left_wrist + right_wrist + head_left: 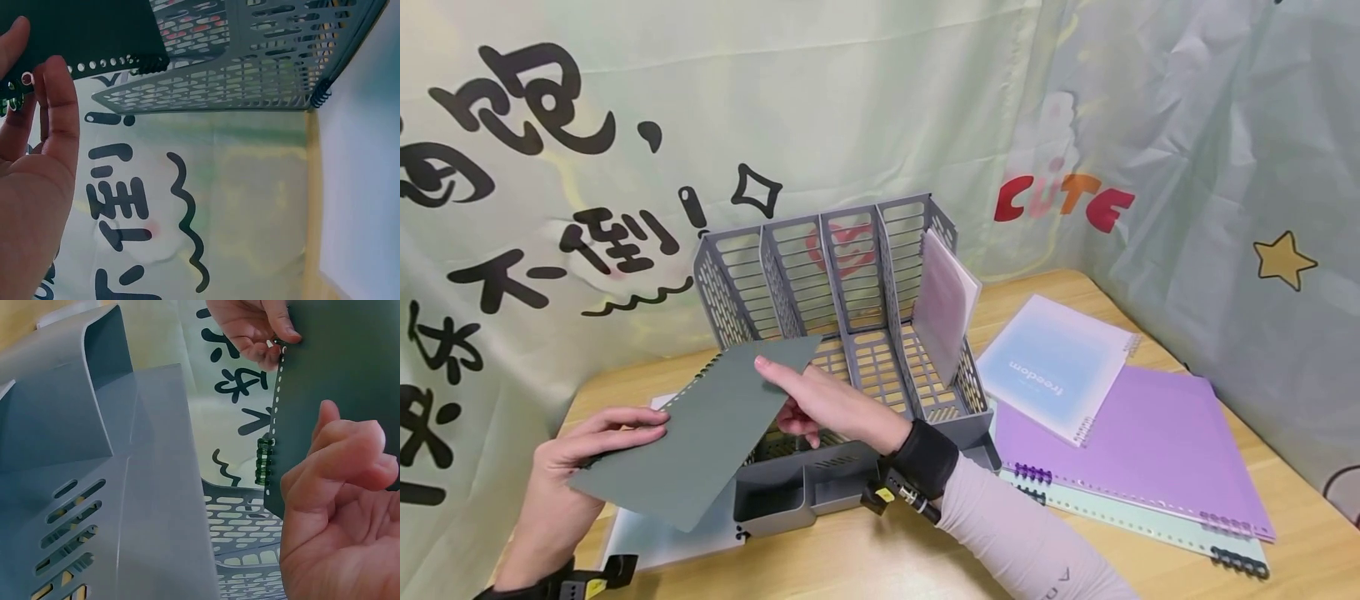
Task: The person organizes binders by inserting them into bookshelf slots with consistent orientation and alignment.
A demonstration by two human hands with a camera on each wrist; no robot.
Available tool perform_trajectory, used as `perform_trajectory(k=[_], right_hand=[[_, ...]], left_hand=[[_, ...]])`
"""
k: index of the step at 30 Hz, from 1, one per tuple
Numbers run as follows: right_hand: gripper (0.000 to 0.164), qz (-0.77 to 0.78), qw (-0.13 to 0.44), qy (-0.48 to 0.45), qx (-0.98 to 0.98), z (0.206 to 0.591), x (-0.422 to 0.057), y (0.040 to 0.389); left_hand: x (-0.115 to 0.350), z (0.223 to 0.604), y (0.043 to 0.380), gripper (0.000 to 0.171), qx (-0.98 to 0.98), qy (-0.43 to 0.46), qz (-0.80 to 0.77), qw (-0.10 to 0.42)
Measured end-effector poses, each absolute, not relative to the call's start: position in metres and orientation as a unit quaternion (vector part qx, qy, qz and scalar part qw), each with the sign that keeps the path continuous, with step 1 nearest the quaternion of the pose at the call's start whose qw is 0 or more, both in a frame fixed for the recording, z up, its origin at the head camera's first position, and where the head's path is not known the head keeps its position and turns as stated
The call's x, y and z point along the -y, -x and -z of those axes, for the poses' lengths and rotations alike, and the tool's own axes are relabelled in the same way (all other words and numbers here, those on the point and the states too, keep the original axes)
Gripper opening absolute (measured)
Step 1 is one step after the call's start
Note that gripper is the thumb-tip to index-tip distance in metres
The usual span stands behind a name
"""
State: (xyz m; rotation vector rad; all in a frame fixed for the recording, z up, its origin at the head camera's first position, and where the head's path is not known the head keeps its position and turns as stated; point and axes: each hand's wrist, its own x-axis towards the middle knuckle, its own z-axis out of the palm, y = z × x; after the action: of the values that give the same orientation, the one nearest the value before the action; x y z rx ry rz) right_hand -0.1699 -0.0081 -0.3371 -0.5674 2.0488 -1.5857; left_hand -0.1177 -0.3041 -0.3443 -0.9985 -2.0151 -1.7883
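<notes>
Holding on with two hands here! Gripping the bound edge with the left hand, close to the near ring clip; clamping the far right edge with the right hand, thumb laid along the cover, fingers curled in below. Just one green book between them, up off the bench, over the front left of the rack. Pointing away and to the right, long axis on a slant from near left to far right, broad face up and tilted, bound edge turned to the far left. Counting the ring clips along it: two, one near each end.

Out to the rack now, just one of those, with four tall slots side by side. In the rightmost slot, one pink book, on edge. Below the green book, down at the left, at least one pale book, partly covered from view.

Over to the right, three more, stacked and fanned: blue book on top, purple book under it, mint book at the bottom. Behind everything, hung with bold lettering and one yellow star, the curtain.
</notes>
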Motion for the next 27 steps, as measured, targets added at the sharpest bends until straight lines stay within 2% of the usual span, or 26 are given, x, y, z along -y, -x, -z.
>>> perform_trajectory(k=[7,19,27], right_hand=[[0.058,0.622,0.224,0.235,-0.712,0.340,0.006,0.171],[0.051,0.623,0.213,0.248,-0.710,0.334,0.003,0.168],[0.036,0.638,0.201,0.281,-0.688,0.333,-0.003,0.169]], left_hand=[[0.309,0.353,0.122,0.029,0.695,0.351,0.615,0.127],[0.296,0.343,0.117,0.030,0.735,0.337,0.568,0.150],[0.293,0.342,0.120,0.033,0.740,0.333,0.560,0.170]])
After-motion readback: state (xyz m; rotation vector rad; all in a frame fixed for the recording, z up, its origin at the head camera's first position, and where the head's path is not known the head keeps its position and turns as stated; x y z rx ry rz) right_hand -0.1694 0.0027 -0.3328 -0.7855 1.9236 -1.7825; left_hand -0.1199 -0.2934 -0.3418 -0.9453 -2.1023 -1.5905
